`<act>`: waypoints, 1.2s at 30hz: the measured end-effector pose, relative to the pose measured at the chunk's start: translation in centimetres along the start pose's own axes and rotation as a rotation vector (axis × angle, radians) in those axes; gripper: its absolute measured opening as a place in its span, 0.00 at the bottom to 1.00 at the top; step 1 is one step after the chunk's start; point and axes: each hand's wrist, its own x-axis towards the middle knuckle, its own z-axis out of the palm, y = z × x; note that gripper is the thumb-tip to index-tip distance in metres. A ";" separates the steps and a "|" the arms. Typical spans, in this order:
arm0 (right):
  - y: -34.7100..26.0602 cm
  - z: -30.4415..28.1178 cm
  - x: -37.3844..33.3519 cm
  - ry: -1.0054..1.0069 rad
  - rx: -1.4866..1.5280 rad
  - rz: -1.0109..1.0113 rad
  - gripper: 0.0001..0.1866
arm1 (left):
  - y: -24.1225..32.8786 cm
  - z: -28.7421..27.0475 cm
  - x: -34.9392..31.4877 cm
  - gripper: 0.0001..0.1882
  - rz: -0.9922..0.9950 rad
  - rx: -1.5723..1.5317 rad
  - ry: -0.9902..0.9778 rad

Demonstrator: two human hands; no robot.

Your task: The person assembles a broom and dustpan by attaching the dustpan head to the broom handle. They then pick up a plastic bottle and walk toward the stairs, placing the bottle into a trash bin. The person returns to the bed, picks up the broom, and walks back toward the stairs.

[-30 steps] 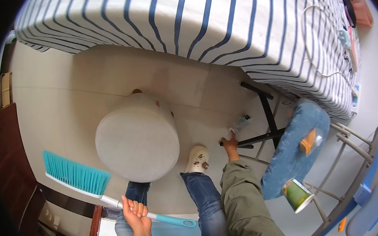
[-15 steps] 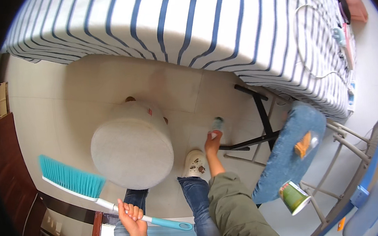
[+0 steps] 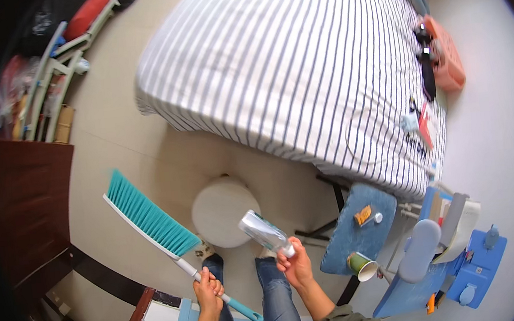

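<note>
One package is in hand: a clear plastic bottle [image 3: 266, 233] with a pale label band, held tilted in the right hand [image 3: 296, 267], near centre. A green paper cup with a printed wrap [image 3: 362, 265] lies on its side at the near edge of the small blue round table [image 3: 346, 248], right of the bottle. A small orange packet [image 3: 362, 215] lies on the same table, farther back. No signs or screens visible.
</note>
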 end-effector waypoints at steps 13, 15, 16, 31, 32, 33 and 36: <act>2.7 20.7 -6.0 -0.036 -0.617 -0.173 0.10 | 33.6 -16.9 -6.2 0.12 0.392 0.382 0.093; 2.7 24.5 -6.4 -0.116 -0.682 -0.198 0.10 | 36.9 -19.2 -6.3 0.12 0.438 0.475 0.135; 2.6 25.8 -6.2 -0.125 -0.710 -0.210 0.10 | 38.0 -20.0 -6.0 0.11 0.451 0.529 0.160; 0.9 46.3 15.5 -0.010 -0.620 -0.476 0.11 | 48.0 -19.0 10.3 0.14 0.470 0.868 0.144; 2.2 48.6 17.0 -0.021 -0.612 -0.465 0.11 | 49.5 -20.9 11.2 0.15 0.499 0.926 0.184; 3.0 51.6 18.4 -0.075 -0.630 -0.387 0.11 | 49.4 -22.1 11.3 0.15 0.504 0.968 0.206; 1.4 63.4 19.6 -0.147 -0.798 -0.399 0.14 | 58.1 -16.1 9.8 0.14 0.318 0.895 0.244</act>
